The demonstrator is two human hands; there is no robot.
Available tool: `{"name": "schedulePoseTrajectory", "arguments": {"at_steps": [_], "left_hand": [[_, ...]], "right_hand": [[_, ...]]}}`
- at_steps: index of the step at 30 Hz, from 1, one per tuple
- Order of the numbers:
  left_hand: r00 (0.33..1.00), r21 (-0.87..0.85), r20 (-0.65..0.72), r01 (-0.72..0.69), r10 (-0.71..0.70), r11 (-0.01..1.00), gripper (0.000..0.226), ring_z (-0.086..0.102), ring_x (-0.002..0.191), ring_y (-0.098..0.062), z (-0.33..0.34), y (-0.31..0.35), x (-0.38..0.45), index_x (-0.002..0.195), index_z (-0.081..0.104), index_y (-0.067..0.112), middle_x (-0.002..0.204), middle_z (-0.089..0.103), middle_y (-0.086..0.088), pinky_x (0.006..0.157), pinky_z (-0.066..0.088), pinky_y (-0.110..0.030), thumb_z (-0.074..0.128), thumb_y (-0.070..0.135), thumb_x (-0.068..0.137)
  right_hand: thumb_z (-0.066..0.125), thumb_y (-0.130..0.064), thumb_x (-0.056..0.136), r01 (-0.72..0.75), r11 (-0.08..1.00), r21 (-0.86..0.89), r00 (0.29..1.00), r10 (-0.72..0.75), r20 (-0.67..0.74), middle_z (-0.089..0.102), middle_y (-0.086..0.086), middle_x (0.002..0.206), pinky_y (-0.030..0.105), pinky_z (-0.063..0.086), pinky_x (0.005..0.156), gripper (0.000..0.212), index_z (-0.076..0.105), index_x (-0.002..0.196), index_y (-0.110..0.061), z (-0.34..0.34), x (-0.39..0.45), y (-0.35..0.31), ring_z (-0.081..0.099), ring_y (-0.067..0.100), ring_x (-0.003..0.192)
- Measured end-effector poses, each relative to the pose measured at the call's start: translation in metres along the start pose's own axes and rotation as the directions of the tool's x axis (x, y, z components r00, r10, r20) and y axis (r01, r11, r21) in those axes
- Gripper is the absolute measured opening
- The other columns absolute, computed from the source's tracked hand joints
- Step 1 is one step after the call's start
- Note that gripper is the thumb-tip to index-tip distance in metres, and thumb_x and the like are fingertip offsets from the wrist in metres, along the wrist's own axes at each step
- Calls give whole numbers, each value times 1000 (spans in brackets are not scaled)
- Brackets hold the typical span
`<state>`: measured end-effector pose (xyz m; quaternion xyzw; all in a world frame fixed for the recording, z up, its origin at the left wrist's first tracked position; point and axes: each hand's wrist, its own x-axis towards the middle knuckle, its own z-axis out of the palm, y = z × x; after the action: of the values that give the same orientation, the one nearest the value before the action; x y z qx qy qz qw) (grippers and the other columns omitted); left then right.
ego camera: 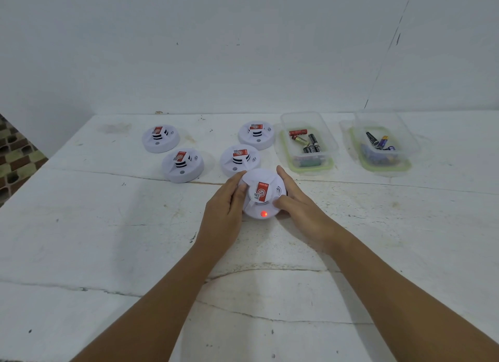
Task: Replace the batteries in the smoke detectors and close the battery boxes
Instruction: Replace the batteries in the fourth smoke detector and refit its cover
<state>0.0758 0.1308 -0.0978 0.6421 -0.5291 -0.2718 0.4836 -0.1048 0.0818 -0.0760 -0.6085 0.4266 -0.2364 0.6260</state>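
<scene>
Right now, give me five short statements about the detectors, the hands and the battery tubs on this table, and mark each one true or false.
1. Both hands hold the same smoke detector: the left hand and the right hand grip the near detector from either side. True.
2. The red light on the held detector is lit. True.
3. Six other detectors lie behind it. False: four do, such as the nearest one, all face up.
4. The left tub holds no batteries. False: it holds several, among them a red battery.
5. The right tub has batteries in it too. True.
</scene>
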Motion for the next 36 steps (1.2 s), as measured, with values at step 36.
{"name": "schedulePoseTrajectory", "arguments": {"at_steps": [36], "left_hand": [[1000, 32, 8, -10, 10, 999, 34, 63, 105, 6, 0, 3, 0, 140, 56, 44, 119, 68, 25, 81, 55, -18, 40, 43, 110]], "right_hand": [[43, -4, 107, 31, 999, 38, 999, -32, 22, 44, -20, 147, 5, 50, 82, 76, 9, 166, -36, -2, 6, 10, 49, -11, 122]]}}
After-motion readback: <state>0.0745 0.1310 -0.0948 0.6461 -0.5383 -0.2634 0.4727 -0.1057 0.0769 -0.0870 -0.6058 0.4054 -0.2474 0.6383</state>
